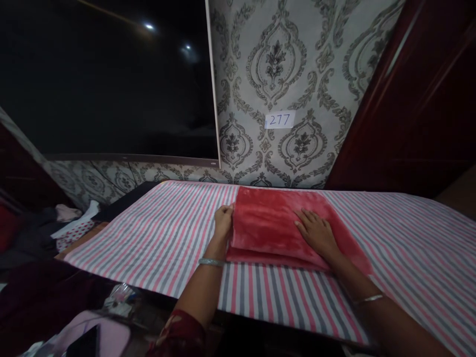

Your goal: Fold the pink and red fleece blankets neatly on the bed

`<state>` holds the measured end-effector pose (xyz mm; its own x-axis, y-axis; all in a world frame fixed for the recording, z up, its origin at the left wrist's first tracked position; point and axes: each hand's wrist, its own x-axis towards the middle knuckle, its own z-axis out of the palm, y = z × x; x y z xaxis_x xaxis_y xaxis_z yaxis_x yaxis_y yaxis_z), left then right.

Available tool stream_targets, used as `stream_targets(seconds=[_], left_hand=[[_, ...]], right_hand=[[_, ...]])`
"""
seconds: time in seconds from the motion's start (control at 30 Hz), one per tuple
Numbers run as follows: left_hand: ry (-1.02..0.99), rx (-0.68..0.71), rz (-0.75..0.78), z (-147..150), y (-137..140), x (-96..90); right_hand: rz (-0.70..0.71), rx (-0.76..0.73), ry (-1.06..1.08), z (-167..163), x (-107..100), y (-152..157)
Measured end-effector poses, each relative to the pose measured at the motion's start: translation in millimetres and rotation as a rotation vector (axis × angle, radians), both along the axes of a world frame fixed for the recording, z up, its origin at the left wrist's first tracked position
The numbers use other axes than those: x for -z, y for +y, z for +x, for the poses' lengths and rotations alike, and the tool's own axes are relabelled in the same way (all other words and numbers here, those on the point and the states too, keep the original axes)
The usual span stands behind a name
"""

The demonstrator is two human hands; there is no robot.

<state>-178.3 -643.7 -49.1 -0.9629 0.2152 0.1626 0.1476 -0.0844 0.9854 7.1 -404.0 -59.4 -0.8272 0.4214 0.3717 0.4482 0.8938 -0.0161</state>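
Note:
A red plush cloth [267, 228] lies folded in layers on a table covered by a striped cloth [178, 223] in pink, grey and white. My left hand [223, 219] is closed on the left edge of the red cloth, its fingers curled at the fold. My right hand [316, 232] rests flat on top of the red cloth, fingers stretched out and spread a little. To the right of that hand, a flatter part of the red cloth slants down toward the table's front.
Behind the table stands a patterned wall with a paper label [280, 119] reading 277. A large dark television [111, 84] hangs at the left. Clothes [72, 233] are piled at left. A phone [86, 342] lies at the lower left. Dark red furniture [409, 109] rises at the right.

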Motion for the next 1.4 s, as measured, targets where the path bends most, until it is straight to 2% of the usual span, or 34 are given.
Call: stream_targets(seconds=[0.13, 0.23, 0.4, 0.47, 0.53, 0.67, 0.77, 0.83, 1.0, 1.1, 1.23, 1.4], left_hand=[[-0.037, 0.024, -0.022, -2, -4, 8.4], [-0.047, 0.075, -0.09, -10, -2, 6.3], [-0.066, 0.137, -0.203, -39, 10, -13.0], [-0.077, 0.154, -0.242, -53, 19, -21.7], [-0.087, 0.165, -0.272, -65, 30, -29.1], [-0.105, 0.172, -0.295, -86, 54, -37.4], [-0.136, 0.169, -0.305, -98, 67, -35.8], [-0.162, 0.147, -0.316, -104, 72, -31.0], [-0.194, 0.012, -0.285, -111, 71, -14.4], [-0.202, -0.011, -0.223, -109, 70, -10.0], [-0.221, 0.125, -0.137, -98, 64, -20.2], [-0.177, 0.283, -0.086, -71, 41, -39.8]], right_hand=[[0.004, -0.007, 0.046, -1, 4, 0], [-0.071, -0.028, -0.005, -3, 0, 6], [-0.253, -0.154, -0.028, -16, -30, 42], [-0.256, -0.114, -0.021, -23, -41, 56], [-0.216, -0.04, -0.04, -28, -45, 62], [-0.054, 0.077, -0.013, -30, -22, 54], [0.065, 0.09, 0.079, -26, 1, 44], [0.099, 0.081, 0.116, -23, 9, 43], [0.102, 0.088, 0.134, -23, 10, 47], [0.078, 0.102, 0.132, -22, 8, 48], [0.064, 0.099, 0.134, -21, 5, 45], [0.04, 0.096, 0.149, -19, 1, 40]])
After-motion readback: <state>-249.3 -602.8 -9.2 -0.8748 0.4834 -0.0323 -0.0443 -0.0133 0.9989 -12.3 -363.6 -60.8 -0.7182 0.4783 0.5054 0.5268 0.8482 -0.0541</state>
